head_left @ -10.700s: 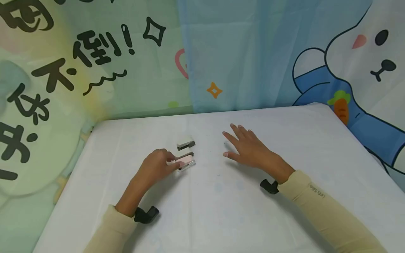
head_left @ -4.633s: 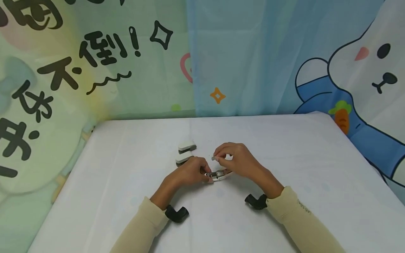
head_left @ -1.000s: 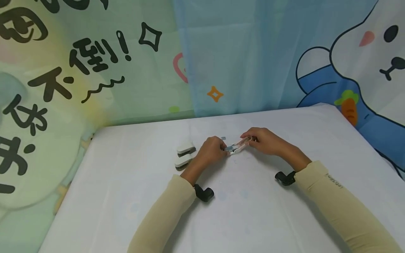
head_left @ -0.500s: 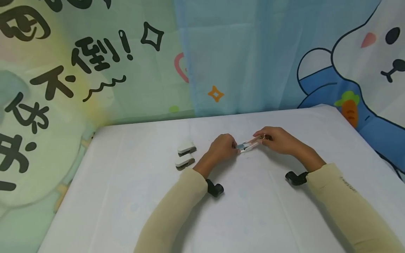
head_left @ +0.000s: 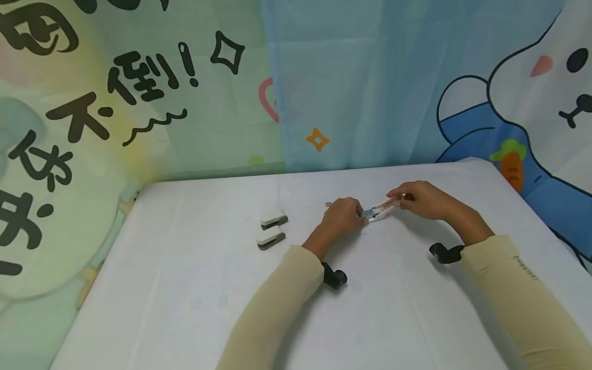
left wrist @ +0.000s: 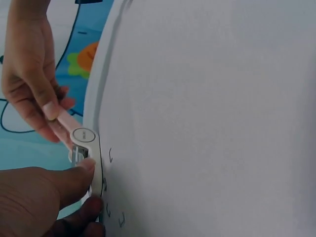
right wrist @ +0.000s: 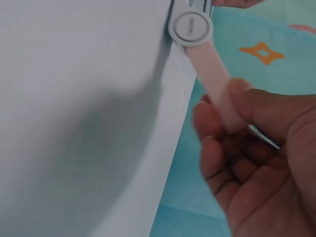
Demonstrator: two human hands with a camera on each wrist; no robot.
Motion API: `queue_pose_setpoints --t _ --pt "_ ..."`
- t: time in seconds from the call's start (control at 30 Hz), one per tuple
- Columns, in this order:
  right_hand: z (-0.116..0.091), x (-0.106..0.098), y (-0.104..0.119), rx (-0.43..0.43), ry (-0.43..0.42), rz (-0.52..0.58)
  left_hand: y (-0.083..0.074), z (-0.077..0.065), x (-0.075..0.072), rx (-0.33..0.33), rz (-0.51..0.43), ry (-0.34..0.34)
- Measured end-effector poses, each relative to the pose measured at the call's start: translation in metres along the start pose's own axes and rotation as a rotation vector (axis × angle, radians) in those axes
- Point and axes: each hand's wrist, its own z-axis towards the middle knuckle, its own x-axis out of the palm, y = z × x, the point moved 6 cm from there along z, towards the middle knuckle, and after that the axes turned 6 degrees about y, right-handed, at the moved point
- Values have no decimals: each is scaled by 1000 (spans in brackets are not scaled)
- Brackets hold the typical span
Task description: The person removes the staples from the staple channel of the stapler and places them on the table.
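A small pink and white stapler (head_left: 379,212), swung wide open, is held between both hands over the right half of the table. The left hand (head_left: 343,219) grips its white base, thumb pressed beside the metal staple channel, as the left wrist view shows. At the other end the right hand (head_left: 431,200) pinches the pink top arm (right wrist: 210,66) between thumb and fingers. The round white hinge (left wrist: 84,135) lies between the two hands. Part of the base is hidden behind the left fingers.
Two white and grey staplers (head_left: 274,219) stand to the left on the white table (head_left: 194,267). A small grey strip (head_left: 328,204) lies just behind the left hand. Several loose staples (left wrist: 121,219) are scattered close to the stapler. A printed curtain hangs behind the table.
Over the last second both hands have shifted right with the opened stapler between them. Earlier, the left hand was at the row of staplers on the left. The two white staplers remain in place.
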Motion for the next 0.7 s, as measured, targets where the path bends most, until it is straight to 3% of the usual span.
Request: queue_pose_setpoints --t 0.2,0.47,0.7 --pt "-1 1 -2 4 29 -4 -1 0 3 -8 13 36" --pt "2 -1 11 43 67 -84 -1 0 1 19 6 31" --pt "2 -7 39 -16 -11 -109 -3 -2 -4 42 17 12"
